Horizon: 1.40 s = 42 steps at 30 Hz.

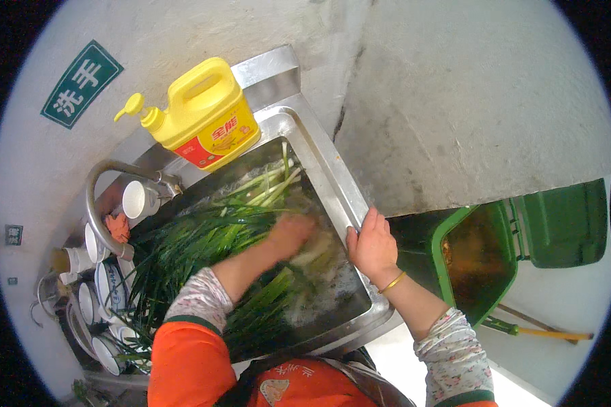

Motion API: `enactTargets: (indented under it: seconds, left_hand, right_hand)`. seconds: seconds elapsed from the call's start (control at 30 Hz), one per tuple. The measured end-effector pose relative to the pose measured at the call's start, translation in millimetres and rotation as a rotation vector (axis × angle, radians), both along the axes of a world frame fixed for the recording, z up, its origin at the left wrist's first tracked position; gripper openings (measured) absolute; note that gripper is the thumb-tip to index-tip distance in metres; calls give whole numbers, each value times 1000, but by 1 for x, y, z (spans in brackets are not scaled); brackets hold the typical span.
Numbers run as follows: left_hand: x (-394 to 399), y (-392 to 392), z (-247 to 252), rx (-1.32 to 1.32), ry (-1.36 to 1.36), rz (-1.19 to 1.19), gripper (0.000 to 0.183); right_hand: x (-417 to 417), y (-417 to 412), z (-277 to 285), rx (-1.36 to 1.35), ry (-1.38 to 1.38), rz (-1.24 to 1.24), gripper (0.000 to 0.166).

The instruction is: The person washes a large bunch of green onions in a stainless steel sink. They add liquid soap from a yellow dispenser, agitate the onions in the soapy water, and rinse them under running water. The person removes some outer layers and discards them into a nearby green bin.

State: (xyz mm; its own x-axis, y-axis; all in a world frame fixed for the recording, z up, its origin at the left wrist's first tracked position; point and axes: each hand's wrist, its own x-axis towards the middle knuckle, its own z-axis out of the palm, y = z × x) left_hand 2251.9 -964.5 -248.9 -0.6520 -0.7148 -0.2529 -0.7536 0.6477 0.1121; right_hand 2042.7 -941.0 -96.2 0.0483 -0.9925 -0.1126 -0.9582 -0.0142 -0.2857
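Long leafy greens (203, 229) with pale stalks, resembling garlic chives or green onions, lie in water in a stainless steel sink (331, 188). My left hand (293, 234), blurred, is at the water among the pale stalks; its fingertips are indistinct, so I cannot tell whether it grips any. My right hand (374, 246), with a yellow bangle at the wrist, holds the sink's right rim, thumb on the inner side. A curved metal faucet (96, 203) arches over the leaves at the left. The water looks stirred and murky near my left hand.
A yellow pump jug of detergent (214, 117) stands on the sink's back ledge. White cups (140, 199), bowls (107, 356) and an orange cloth or glove (117, 227) lie at the left. An open green waste bin (438, 244) with dark contents stands right of the sink, against a wall.
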Motion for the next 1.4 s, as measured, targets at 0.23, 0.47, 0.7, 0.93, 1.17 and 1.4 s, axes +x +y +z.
enactTargets:
  seconds: [0.23,0.47,0.7,0.93,1.17,1.4]
  left_hand:
    - [-18,-49,17,211,-172,435,54]
    - [40,19,1,227,290,270,45]
    - [-4,-47,1,442,-15,586,55]
    - [2,82,61,0,326,326,72]
    - [-24,36,-5,577,338,574,58]
    - [-30,27,-45,657,173,399,72]
  right_hand:
    - [7,2,-1,15,16,19,63]
    - [3,4,-4,-38,3,39,62]
    - [8,0,-3,-71,33,38,62]
    - [6,0,-3,0,-41,-15,59]
    - [7,2,-2,4,-12,-4,60]
    - [6,0,2,7,-9,-15,58]
